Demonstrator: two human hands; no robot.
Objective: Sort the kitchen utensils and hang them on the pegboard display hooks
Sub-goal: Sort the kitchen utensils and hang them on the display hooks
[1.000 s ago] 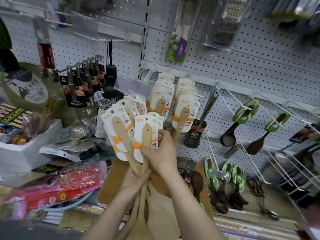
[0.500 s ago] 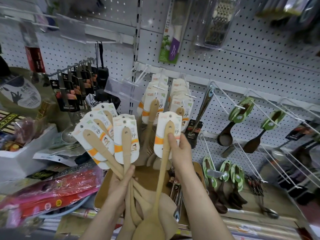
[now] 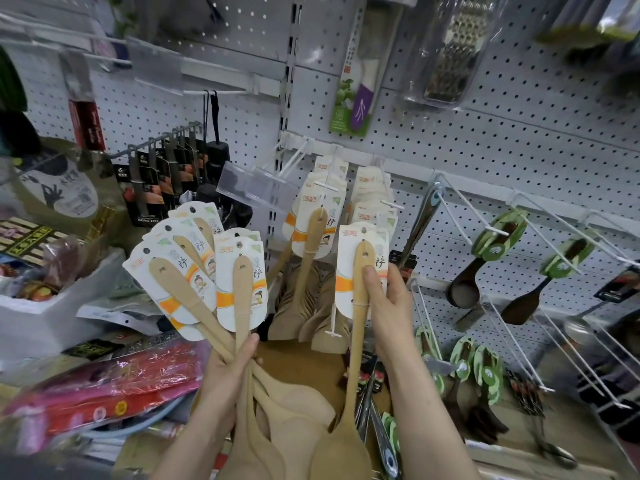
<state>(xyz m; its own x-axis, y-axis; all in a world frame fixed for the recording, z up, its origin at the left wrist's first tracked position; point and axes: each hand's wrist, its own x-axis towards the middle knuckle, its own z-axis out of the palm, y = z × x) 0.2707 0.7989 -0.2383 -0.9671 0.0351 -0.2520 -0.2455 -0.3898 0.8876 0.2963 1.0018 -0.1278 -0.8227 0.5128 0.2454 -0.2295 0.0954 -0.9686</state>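
My left hand (image 3: 230, 379) grips a fanned bunch of several wooden spatulas (image 3: 194, 271) by their handles, each with a white and orange card. My right hand (image 3: 388, 306) holds one carded wooden spoon (image 3: 360, 271) upright, thumb pressed on its handle, just in front of the pegboard (image 3: 485, 140). Behind it, more of the same carded wooden spoons (image 3: 318, 223) hang in two rows on white hooks (image 3: 332, 317). The held spoon's card hole sits close to the right row's hook.
Dark wooden spoons with green cards (image 3: 498, 237) hang on hooks at the right, and more (image 3: 485, 372) lie below. Carded knives (image 3: 156, 188) hang at the left. A white foam box (image 3: 52, 306) and red packets (image 3: 104, 389) crowd the left shelf. A grater (image 3: 446, 46) hangs above.
My right hand has drawn one spoon out of the bunch and carried it right and up toward the hanging spoons. The left hand's bunch has shifted left and fanned out.
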